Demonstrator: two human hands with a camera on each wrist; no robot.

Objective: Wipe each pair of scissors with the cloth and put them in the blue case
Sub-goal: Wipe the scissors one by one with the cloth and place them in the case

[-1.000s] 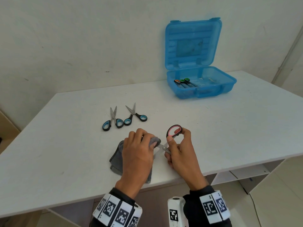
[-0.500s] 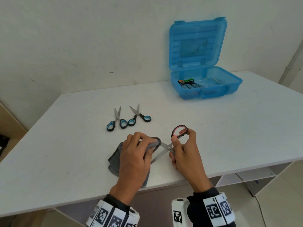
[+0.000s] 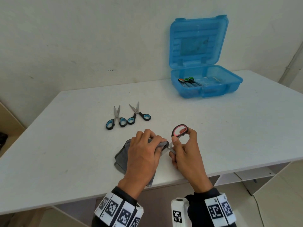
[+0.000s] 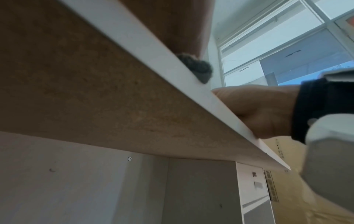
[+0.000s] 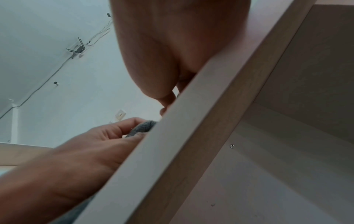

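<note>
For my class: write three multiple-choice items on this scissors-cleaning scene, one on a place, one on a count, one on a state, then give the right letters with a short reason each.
1. Where does the blue case stand?
A. far right of the table
B. on the floor
C. at the near left edge

2. How many blue-handled scissors lie loose on the table?
A. none
B. two
C. five

3. What state is the blue case in?
A. shut
B. lid up
C. upside down

Answers:
1 A, it sits far right by the wall.
2 B, two pairs lie side by side beyond the hands.
3 B, its lid stands upright and scissors show inside.
</note>
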